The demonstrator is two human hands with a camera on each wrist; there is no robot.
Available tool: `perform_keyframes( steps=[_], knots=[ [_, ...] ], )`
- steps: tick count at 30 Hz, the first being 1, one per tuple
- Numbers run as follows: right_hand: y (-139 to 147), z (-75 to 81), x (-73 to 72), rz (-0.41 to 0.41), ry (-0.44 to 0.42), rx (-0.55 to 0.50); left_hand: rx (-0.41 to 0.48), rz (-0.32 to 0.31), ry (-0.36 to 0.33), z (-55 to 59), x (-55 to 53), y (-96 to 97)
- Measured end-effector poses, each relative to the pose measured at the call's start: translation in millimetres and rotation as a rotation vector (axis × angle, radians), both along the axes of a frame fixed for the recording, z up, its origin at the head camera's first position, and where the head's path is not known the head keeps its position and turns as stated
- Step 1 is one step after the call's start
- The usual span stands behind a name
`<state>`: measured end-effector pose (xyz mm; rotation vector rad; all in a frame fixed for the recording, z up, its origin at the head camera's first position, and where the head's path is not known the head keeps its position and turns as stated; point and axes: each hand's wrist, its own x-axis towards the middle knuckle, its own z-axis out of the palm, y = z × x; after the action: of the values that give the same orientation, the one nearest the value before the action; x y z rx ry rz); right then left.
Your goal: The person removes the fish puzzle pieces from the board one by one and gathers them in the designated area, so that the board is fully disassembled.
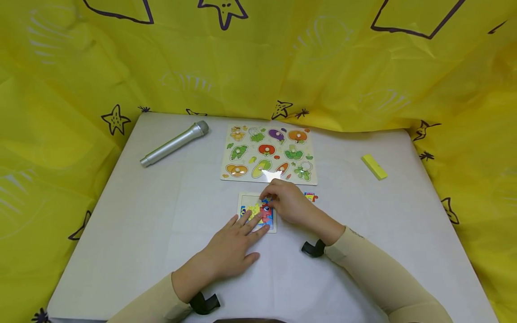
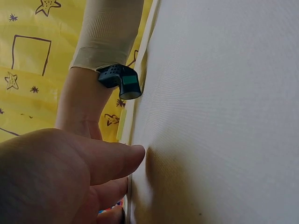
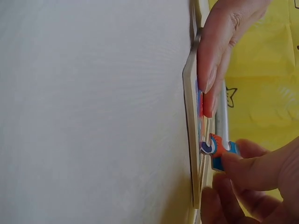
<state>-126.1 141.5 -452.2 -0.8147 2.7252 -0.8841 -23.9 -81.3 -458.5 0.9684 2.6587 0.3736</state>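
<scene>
A small jigsaw puzzle [image 1: 276, 226] in a pale wooden frame lies on the white table, partly filled with yellow, red and blue pieces. My left hand [image 1: 231, 247] rests on its lower part with the fingers spread. Over its upper right, my right hand [image 1: 291, 202] pinches a puzzle piece [image 3: 218, 150] between thumb and fingers. That piece is orange and blue and is tilted against the board in the right wrist view. Just right of the puzzle, behind my right hand, lies a loose piece [image 1: 310, 196].
A vegetable peg board [image 1: 254, 160] lies beyond the puzzle. At the back left is a silver microphone [image 1: 173, 145]. A yellow block [image 1: 374, 167] lies to the right. Yellow patterned cloth [image 1: 258, 67] hangs around the table [image 1: 181, 188].
</scene>
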Motion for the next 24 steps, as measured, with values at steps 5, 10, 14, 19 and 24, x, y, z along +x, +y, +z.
perform_keyframes(
  steps=[5, 10, 14, 19, 24],
  knots=[
    [0.1, -0.7, -3.6, -0.031, -0.049, -0.056, -0.002, 0.001, -0.003, 0.3, -0.7, 0.5],
    [2.6, 0.2, -4.5, -0.106, -0.094, -0.11, -0.011, 0.006, -0.014, 0.5, -1.5, 1.3],
    [11.4, 1.2, -4.1, -0.158, -0.154, -0.174, -0.008, 0.009, -0.017, 0.0, -1.5, 1.3],
    [29.4, 6.9, -4.1, -0.25, -0.273, -0.224, 0.004, 0.008, 0.0, -1.9, 0.0, 0.6],
    [52.9, 13.9, -5.8, -0.327, -0.316, -0.208, 0.013, 0.01, 0.007, -2.7, 1.0, 0.2]
  ],
)
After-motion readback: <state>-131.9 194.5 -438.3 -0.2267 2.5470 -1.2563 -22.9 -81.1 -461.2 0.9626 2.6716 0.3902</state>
